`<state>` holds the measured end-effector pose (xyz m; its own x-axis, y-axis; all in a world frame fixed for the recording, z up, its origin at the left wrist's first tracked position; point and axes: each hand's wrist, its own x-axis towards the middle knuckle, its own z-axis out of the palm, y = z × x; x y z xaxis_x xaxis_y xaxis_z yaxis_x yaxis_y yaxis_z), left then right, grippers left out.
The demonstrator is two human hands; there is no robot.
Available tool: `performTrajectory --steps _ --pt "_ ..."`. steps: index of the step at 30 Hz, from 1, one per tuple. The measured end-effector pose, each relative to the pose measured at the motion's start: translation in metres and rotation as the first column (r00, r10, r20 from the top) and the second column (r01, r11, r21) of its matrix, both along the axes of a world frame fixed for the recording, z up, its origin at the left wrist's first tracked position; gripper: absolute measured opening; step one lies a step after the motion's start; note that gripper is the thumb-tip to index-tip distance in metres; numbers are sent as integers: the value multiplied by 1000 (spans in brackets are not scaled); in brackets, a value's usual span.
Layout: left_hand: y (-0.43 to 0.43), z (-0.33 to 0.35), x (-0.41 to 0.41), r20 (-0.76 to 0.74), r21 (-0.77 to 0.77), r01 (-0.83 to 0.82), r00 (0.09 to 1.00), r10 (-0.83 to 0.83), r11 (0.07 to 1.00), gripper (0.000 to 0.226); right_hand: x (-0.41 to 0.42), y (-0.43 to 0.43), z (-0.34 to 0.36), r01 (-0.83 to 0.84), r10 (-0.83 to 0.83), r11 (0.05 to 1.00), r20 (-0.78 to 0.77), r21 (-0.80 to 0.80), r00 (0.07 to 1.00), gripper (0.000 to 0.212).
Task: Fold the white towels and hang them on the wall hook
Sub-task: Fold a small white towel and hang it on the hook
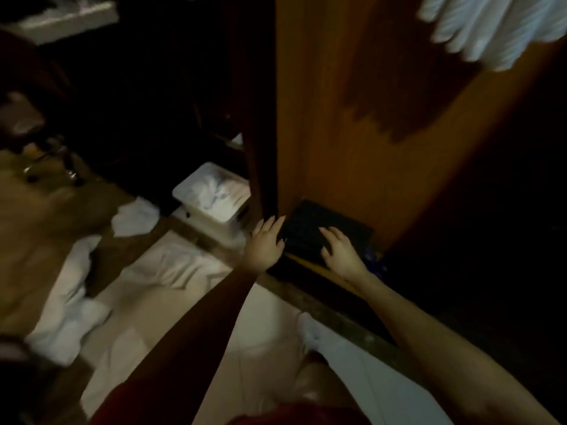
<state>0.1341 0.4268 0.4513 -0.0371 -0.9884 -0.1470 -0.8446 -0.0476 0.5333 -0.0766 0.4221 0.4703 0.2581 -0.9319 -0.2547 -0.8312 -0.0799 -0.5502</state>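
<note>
White towels lie rumpled in several places: one crumpled white cloth spreads on the pale floor just left of the person's arms, another bunched white towel lies farther left along a brown surface, and a small white piece sits near a pale rectangular bin that holds more white fabric. At the top right, blurred white striped fabric hangs against the tall orange-brown wooden panel.

Both arms reach forward to the foot of that panel. The left hand, in a dark red sleeve, has its fingers spread flat, its grip wide open and holding nothing, touching the left edge of a dark rectangular vent-like block at the panel's base. The right hand, bare-armed, rests on top of the same dark block with fingers loosely splayed, its grip also open and empty. The room is dim and the view smeared.
</note>
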Motion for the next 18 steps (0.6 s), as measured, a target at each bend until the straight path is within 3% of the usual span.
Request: performTrajectory --steps 3,8,13,18 --pt "68 -48 55 91 43 -63 994 59 997 62 42 36 -34 -123 131 985 -63 120 989 56" --pt "146 -79 108 97 117 -285 957 275 951 63 119 72 -67 -253 271 952 -92 176 958 62" --pt "184 -107 141 68 191 -533 845 530 825 64 188 76 -83 -434 466 879 -160 197 870 64" --pt "188 -128 176 43 259 -677 720 692 689 65 257 48 -103 -533 579 814 -244 232 778 62"
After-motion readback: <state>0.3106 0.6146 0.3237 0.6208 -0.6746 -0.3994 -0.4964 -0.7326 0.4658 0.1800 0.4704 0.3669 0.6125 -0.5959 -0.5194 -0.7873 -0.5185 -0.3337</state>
